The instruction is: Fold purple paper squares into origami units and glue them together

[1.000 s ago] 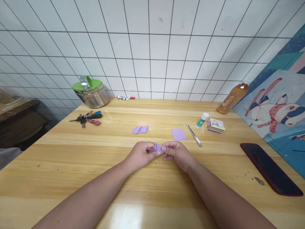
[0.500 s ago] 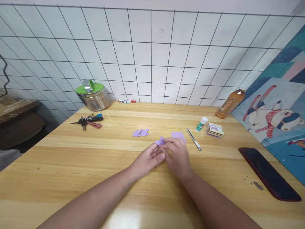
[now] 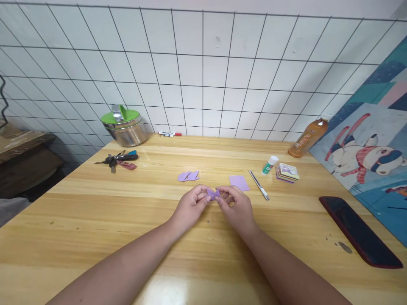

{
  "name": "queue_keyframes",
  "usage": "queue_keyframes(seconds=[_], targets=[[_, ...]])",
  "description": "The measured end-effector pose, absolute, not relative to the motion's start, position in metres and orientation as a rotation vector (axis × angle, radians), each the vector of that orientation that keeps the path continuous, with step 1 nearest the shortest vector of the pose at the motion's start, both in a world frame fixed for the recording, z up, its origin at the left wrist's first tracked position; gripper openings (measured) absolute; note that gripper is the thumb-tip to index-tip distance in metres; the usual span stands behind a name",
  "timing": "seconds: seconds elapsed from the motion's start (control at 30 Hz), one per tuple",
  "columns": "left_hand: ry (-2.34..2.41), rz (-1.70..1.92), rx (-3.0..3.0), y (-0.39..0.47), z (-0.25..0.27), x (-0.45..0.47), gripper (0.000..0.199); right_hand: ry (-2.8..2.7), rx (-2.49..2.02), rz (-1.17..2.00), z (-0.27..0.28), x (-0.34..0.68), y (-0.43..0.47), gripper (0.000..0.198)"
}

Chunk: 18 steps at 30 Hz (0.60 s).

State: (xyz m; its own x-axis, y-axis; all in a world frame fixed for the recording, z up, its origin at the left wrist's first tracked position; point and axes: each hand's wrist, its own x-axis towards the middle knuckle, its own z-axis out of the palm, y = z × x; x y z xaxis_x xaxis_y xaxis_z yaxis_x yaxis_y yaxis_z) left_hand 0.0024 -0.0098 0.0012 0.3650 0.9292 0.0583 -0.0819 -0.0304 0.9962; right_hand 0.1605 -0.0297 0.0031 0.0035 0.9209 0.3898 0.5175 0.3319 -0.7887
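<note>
A small piece of folded purple paper [image 3: 213,194] is pinched between my two hands over the wooden table. My left hand [image 3: 192,206] grips its left side between thumb and fingers. On the other side, my right hand [image 3: 237,208] holds it with thumb and fingertips. Just beyond the hands lie several folded purple paper pieces [image 3: 188,176], partly overlapping. A flat purple paper square [image 3: 239,183] rests past my right hand, with a utility knife [image 3: 259,185] beside it.
To the right are a glue stick [image 3: 270,165], a paper stack [image 3: 287,173], a bottle [image 3: 308,137] and a phone [image 3: 359,232]. Keys [image 3: 119,160], a green-lidded metal pot [image 3: 124,127] and markers [image 3: 169,134] are at the left and back, near the tiled wall [image 3: 187,76].
My left hand has turned so its fingers and thumb now pinch the folded paper from the left. My right hand's thumb has come onto the paper, which now faces me more.
</note>
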Motion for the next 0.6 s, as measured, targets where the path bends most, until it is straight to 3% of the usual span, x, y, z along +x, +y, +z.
queue_keyframes(seconds=[0.17,0.3,0.47,0.6], targets=[[0.832,0.993,1.124,-0.011,0.005,-0.001,0.028,-1.753,-1.159,0.428,0.005,0.165,-0.031,0.028],[0.740,0.678,0.761,-0.010,0.007,-0.004,0.041,-1.752,-1.081,0.426,0.000,0.167,-0.029,0.032],[0.745,0.669,0.785,-0.008,0.006,-0.008,0.025,-1.812,-0.971,0.622,-0.004,0.169,-0.028,0.031],[0.797,0.702,0.913,-0.007,0.007,-0.008,0.025,-1.754,-0.980,0.891,0.001,0.169,-0.028,0.031]])
